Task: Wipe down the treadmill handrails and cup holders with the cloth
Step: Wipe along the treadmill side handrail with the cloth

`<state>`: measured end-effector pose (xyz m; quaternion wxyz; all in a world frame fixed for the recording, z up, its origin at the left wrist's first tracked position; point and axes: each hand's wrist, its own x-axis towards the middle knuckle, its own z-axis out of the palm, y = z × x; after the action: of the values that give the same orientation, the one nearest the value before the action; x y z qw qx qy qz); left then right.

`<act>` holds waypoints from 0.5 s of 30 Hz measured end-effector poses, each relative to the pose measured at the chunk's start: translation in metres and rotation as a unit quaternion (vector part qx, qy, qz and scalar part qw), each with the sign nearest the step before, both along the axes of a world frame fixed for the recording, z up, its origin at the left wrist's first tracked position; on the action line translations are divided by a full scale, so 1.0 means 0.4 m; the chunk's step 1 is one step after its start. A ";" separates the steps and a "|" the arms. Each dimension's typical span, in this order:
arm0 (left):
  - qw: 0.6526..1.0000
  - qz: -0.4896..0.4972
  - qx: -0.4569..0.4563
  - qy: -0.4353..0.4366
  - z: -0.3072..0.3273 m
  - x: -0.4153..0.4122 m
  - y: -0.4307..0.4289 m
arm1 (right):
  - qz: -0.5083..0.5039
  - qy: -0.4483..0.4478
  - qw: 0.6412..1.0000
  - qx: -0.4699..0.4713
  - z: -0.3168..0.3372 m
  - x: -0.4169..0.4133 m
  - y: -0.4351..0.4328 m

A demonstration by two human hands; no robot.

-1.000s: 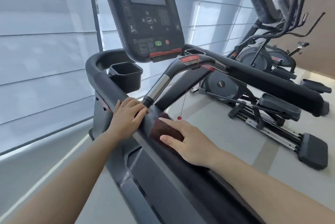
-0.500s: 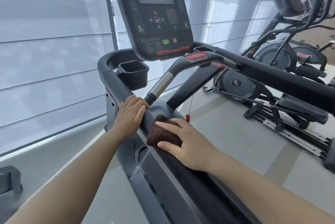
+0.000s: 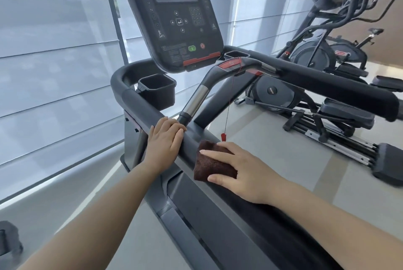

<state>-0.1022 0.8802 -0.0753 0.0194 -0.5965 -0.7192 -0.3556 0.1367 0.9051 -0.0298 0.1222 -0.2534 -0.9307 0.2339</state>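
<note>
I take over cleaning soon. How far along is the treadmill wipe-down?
Nothing shows as finished. In hand: the right hand presses the brown cloth on the left handrail, the left hand resting just ahead. Left: the left cup holder, the right cup holder and the right handrail.

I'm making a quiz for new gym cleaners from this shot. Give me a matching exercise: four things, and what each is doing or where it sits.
1. left hand
2. right hand
3. cup holder
4. red clip

a. hangs on a cord
b. presses the brown cloth on the handrail
c. rests bare on the handrail
d. sits below the console

Pairs: 1-c, 2-b, 3-d, 4-a
</note>
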 end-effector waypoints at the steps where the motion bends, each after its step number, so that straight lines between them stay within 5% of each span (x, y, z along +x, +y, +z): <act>1: 1.000 0.006 0.013 -0.007 -0.001 0.007 -0.001 | -0.003 -0.004 1.000 0.005 -0.003 0.032 -0.011; 15: 0.999 -0.003 0.026 -0.044 -0.002 0.009 -0.007 | -0.105 -0.062 0.991 0.063 0.005 0.036 -0.082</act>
<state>-0.0985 0.8775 -0.0759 0.0024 -0.5817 -0.7083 -0.3998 0.1510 0.8722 -0.0276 0.1040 -0.3554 -0.9176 0.1448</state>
